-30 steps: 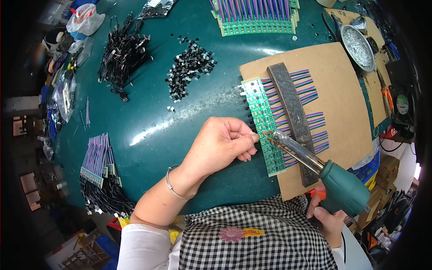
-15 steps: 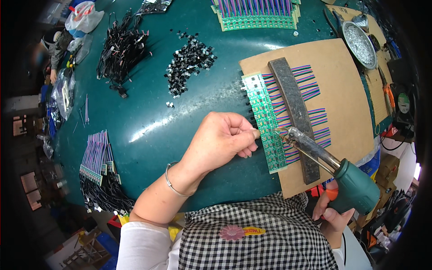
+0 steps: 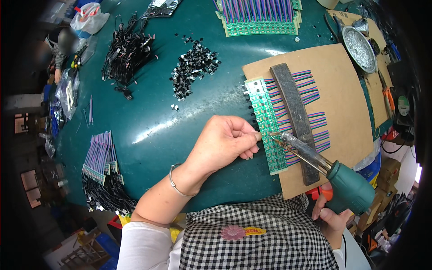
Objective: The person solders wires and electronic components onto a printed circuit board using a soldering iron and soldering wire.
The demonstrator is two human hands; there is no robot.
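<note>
A green circuit board panel (image 3: 266,130) lies along the left edge of a cardboard sheet (image 3: 346,94), with striped multicoloured wires (image 3: 308,84) running off its right side. Across those wires rests a dark, heavy-looking bar (image 3: 291,101). My left hand (image 3: 225,139) is closed in a pinch at the panel's left edge; whatever is between thumb and finger is hidden. In my right hand (image 3: 332,218) is a green soldering gun (image 3: 351,186) with an orange trigger. Its metal tip reaches over the panel, close to my left fingertips. Small black parts stick out along the panel's left edge.
Left of the cardboard lies a pile of small black connectors (image 3: 194,67), with a bundle of black cables (image 3: 128,54) beyond. Finished-looking boards with cables (image 3: 101,173) sit at the left edge. More wired boards (image 3: 261,28) lie at the back, and a metal bowl (image 3: 360,48) stands at far right.
The soldering gun has shifted slightly left, bringing its tip further over the panel. My left hand keeps its pinch at the panel's edge. The whole view has moved a little.
</note>
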